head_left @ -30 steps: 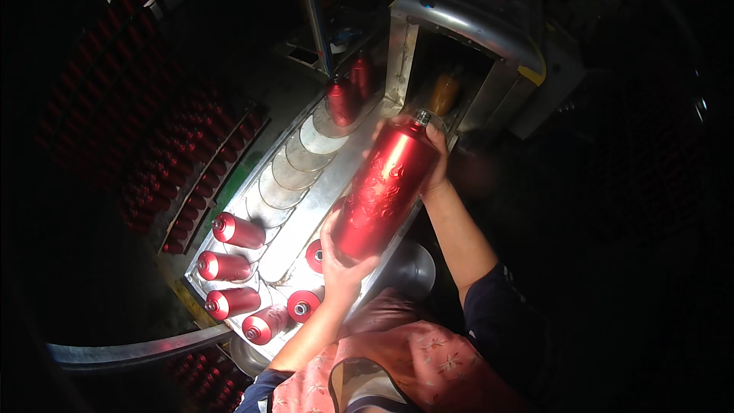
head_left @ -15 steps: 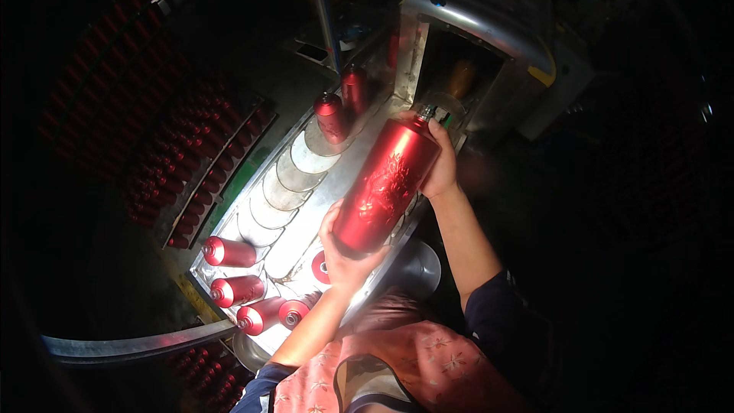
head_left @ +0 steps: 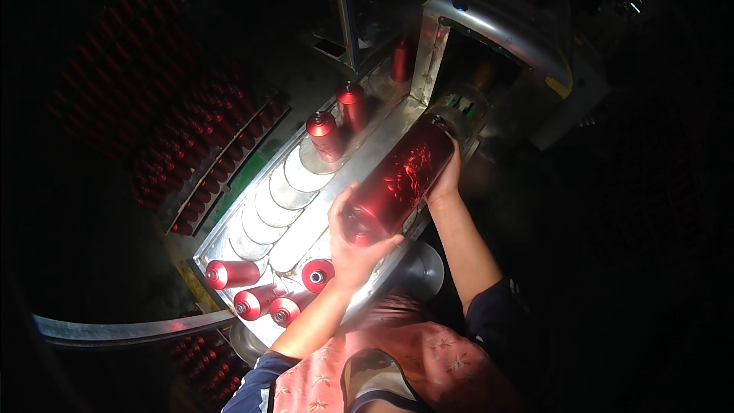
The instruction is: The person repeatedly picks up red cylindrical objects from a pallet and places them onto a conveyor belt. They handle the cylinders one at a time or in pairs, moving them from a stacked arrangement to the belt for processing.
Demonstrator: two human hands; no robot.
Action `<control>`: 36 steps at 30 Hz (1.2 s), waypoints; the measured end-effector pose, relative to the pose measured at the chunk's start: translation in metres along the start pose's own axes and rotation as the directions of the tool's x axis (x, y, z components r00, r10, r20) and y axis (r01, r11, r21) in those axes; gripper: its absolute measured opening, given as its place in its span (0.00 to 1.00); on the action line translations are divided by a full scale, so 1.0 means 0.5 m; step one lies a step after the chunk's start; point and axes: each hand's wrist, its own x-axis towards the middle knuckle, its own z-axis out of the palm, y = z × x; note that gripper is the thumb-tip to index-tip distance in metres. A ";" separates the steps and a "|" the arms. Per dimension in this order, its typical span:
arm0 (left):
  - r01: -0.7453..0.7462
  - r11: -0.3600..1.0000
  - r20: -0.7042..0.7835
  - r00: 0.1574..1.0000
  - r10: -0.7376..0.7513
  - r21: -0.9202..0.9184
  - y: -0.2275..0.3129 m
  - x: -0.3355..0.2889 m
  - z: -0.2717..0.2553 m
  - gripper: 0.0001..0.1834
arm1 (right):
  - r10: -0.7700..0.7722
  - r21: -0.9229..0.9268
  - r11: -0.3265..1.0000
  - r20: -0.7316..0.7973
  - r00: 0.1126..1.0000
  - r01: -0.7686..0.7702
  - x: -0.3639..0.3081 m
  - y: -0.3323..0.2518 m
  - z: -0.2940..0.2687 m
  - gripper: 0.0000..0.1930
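Observation:
With both hands I hold a glossy red metal-look bottle (head_left: 401, 176) with a raised pattern on its side. It lies tilted over the bright conveyor table, its neck pointing away to the upper right and its base toward me. My left hand (head_left: 355, 248) cups the base, thumb and fingers on either side. My right hand (head_left: 447, 176) is closed round the right side near the shoulder, its fingers partly hidden behind the bottle. Beyond the neck is a metal-framed machine opening (head_left: 478, 69), dark inside, with some green parts at its mouth.
Two red bottles (head_left: 325, 138) stand on the overlapping plates (head_left: 269, 206) of the conveyor, another (head_left: 401, 60) farther back. Several more (head_left: 233, 274) cluster at its near left end. A curved metal rail (head_left: 138, 331) runs left. Racks of red bottles (head_left: 202, 134) fill the dark left side.
The held bottle has rolled and tipped, showing more of its base, and its side looks darker. The view has shifted slightly. Both hands keep their hold.

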 end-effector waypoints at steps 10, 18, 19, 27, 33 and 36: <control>0.362 0.852 0.190 0.931 -0.311 -0.379 -0.008 0.010 0.009 0.54 | 0.007 0.161 0.986 0.250 0.968 -0.048 0.025 -0.023 0.005 0.27; 0.533 0.567 0.414 0.846 -0.336 -0.628 0.022 0.011 -0.001 0.53 | 0.006 0.198 0.933 0.825 0.565 -0.299 0.038 -0.011 0.106 0.26; 0.523 0.593 0.410 0.851 -0.328 -0.612 0.029 0.018 0.002 0.54 | 0.034 0.179 0.929 0.831 0.556 -0.325 0.040 -0.018 0.109 0.26; 0.198 0.934 0.070 0.980 -0.186 -0.296 -0.020 0.015 0.010 0.54 | 0.076 0.048 0.989 0.638 0.766 -0.138 0.019 -0.043 0.126 0.25; 0.091 0.988 0.014 0.996 -0.090 -0.123 -0.016 0.024 0.021 0.54 | -0.016 -0.060 0.997 0.486 0.874 0.051 0.034 -0.037 0.105 0.27; 0.048 0.999 0.000 0.999 -0.048 -0.016 -0.024 0.023 0.017 0.54 | -0.054 -0.070 0.993 0.424 0.904 0.092 0.011 -0.030 0.120 0.27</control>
